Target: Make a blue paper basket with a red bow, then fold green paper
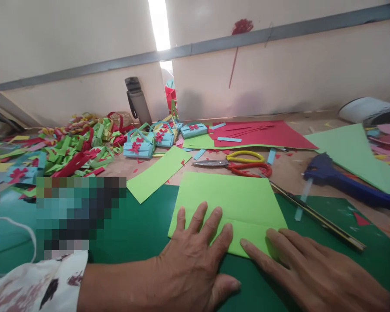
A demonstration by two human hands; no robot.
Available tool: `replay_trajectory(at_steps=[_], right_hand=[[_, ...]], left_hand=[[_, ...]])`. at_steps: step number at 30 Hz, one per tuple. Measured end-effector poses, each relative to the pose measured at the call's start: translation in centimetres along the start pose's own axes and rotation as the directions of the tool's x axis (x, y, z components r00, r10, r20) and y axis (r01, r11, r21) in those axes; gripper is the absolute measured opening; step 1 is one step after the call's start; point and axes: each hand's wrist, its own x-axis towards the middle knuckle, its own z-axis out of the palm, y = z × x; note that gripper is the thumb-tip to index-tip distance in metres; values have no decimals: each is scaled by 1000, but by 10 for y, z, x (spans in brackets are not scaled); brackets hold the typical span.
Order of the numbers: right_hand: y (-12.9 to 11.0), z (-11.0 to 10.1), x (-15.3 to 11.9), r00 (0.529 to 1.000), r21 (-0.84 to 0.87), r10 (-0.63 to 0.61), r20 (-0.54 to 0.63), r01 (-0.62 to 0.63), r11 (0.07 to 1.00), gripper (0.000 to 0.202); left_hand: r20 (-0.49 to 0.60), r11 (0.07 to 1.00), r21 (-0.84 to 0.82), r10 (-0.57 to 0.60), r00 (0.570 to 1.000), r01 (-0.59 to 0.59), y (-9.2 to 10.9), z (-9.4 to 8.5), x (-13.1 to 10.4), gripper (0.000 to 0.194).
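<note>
A light green sheet of paper (227, 195) lies on the dark green mat (139, 229), with a crease running across it and its near edge folded over. My left hand (198, 247) rests on the left part of the sheet, fingers spread, thumb off the paper on the mat. At the near right corner, my right hand (299, 260) presses on the folded edge with its fingers stretched out. Just beyond the sheet lie yellow-handled scissors (243, 159) and a second pair with red handles (250, 170).
A blue glue gun (347, 182) and a long thin metal strip (321, 219) lie right. Left stand small blue paper bags (138, 147) beside a heap of paper strips (71, 147). A green paper piece (159, 173), red sheets (266, 134) and a bottle (138, 102) are behind.
</note>
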Motion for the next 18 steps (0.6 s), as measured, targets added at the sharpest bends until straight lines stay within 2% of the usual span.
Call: replay_trajectory(at_steps=[11,15,18], right_hand=[[6,-4,8,998,-50,-49,-40,47,998,50],[7,-8,12,997,-43,-55,-53,52,998,51],[5,-16,16,998,-43,-70,6,70,997,50]], left_hand=[[-109,995,103,19,994,-8,2,21,-5,73],[-95,992,129,22,995,-10,3,20,-5,76],[-27,990,139,25,999,-21,7,13,-6,75]])
